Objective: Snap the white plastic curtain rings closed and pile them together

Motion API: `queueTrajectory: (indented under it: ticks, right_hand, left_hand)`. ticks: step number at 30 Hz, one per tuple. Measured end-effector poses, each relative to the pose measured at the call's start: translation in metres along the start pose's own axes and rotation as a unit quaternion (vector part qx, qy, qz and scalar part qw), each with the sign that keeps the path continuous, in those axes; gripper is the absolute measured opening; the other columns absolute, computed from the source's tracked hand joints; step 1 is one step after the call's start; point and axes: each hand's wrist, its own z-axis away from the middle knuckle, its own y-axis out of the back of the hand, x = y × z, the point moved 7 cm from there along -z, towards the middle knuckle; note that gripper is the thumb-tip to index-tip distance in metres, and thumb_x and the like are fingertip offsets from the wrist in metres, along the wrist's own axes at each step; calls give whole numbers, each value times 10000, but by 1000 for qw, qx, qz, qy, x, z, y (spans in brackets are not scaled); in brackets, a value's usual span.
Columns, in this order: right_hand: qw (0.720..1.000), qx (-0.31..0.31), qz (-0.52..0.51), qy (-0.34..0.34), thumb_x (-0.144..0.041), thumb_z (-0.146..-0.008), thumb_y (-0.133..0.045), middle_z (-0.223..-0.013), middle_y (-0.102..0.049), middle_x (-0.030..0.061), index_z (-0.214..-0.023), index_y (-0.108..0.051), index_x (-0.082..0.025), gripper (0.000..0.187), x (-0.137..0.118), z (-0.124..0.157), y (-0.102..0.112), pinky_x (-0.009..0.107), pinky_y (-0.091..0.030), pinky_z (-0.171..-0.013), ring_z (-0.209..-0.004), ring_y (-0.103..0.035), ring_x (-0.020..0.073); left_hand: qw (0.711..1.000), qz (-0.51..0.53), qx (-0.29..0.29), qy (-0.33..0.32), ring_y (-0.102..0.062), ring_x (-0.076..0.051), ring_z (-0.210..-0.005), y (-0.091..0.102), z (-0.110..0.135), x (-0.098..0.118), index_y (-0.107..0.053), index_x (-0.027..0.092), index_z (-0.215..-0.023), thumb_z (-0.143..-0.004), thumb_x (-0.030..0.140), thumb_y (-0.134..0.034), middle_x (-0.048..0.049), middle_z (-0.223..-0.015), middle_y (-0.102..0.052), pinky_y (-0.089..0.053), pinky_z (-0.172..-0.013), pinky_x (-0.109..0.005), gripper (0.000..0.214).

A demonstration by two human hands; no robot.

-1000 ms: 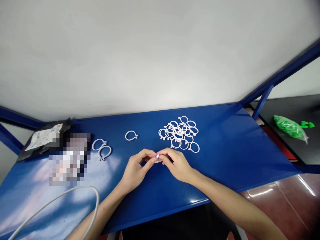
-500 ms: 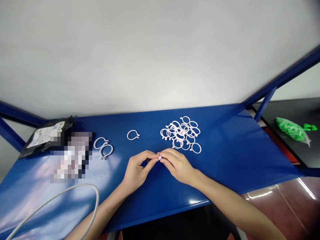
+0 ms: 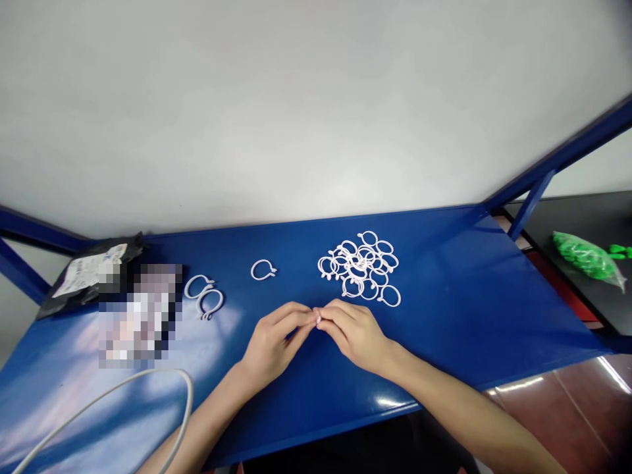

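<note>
My left hand point(image 3: 274, 341) and my right hand point(image 3: 354, 332) meet fingertip to fingertip low over the blue table point(image 3: 444, 309). Together they pinch a small white plastic ring point(image 3: 318, 320), almost wholly hidden by the fingers. Just beyond my right hand lies a pile of several white rings point(image 3: 360, 266). A single white ring point(image 3: 263, 270) lies further left, and two more rings point(image 3: 204, 295) lie side by side left of it.
A black packet with a white label point(image 3: 86, 271) lies at the table's back left, next to a blurred-out patch. A white cable point(image 3: 118, 395) curves across the near left corner. A green bag point(image 3: 585, 258) rests on a dark shelf at the right.
Both hands have sunk slightly toward the table, and the fingers have closed more tightly over the ring, so less of it shows. The view has shifted a little.
</note>
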Motion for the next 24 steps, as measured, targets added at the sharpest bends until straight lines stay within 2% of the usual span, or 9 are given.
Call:
queueTrajectory:
  ticks: [3,6,8,10,13,17,20,22,24]
  right_hand:
    - [996,44,77,-22,-296,-1050,-558,-882,-753,24,-981,-693,-195,182,11,-4,17,233,-532,-658,-725,-704,125]
    - [969,111,205,-83,-306,-1033,-580,-813,-737,11,-912,-690,-189,200,34,-3,46,231,-459,-553,-620,-663,114]
    - [944,118,275,-140,-336,-1027,-576,-836,-729,22,-893,-683,-182,231,52,-1,60,243,-419,-507,-618,-664,131]
    - [927,107,311,-180,-397,-1016,-583,-892,-721,45,-895,-683,-174,272,63,1,68,253,-388,-470,-623,-665,148]
    - [922,117,312,-197,-451,-1003,-589,-966,-706,76,-932,-690,-169,308,64,1,73,261,-424,-481,-699,-687,176]
    - [958,123,209,-150,-363,-1016,-576,-1042,-696,88,-1016,-691,-185,212,46,-3,63,286,-558,-631,-875,-709,199]
    - [987,66,100,-108,-320,-1020,-569,-1215,-675,104,-1172,-662,-203,213,31,-5,41,314,-609,-725,-982,-710,203]
    - [996,11,40,-84,-309,-1028,-557,-1328,-642,111,-1259,-626,-211,260,21,-4,23,338,-618,-799,-1056,-702,209]
    - [997,-30,-11,-65,-293,-1043,-533,-1262,-685,98,-1237,-630,-209,233,13,-2,8,348,-608,-831,-1024,-710,199]
  left_hand:
    - [982,-190,15,13,-680,-219,-1006,15,-4,-18,-685,225,-1181,-964,189,-633,-88,-1126,-717,-566,-896,-363,226]
    - [931,-351,62,80,-616,-312,-1087,36,-4,-46,-659,155,-1263,-961,248,-627,-162,-1212,-682,-521,-953,-472,317]
    - [910,-395,60,112,-588,-340,-1108,43,-2,-63,-661,123,-1246,-970,292,-610,-187,-1224,-671,-501,-961,-491,328]
    - [908,-399,31,124,-586,-333,-1061,41,-1,-76,-689,137,-1152,-984,321,-583,-169,-1170,-690,-492,-937,-483,270]
    - [930,-344,-15,131,-586,-290,-941,32,-1,-84,-685,178,-992,-1012,314,-520,-122,-1036,-710,-486,-876,-446,214]
    - [971,-179,-48,150,-607,-222,-866,19,-2,-73,-612,210,-952,-1025,301,-471,-59,-935,-681,-496,-810,-353,183]
    - [976,-44,-85,195,-600,-151,-717,6,1,-55,-580,221,-991,-1028,314,-469,-2,-852,-651,-481,-679,-268,149]
    - [972,27,-114,204,-597,-128,-694,-4,2,-41,-577,224,-1006,-1034,314,-462,17,-833,-652,-474,-665,-246,149]
    - [969,77,-129,198,-613,-121,-728,-11,4,-30,-584,224,-1001,-1037,316,-464,19,-849,-663,-482,-693,-240,155]
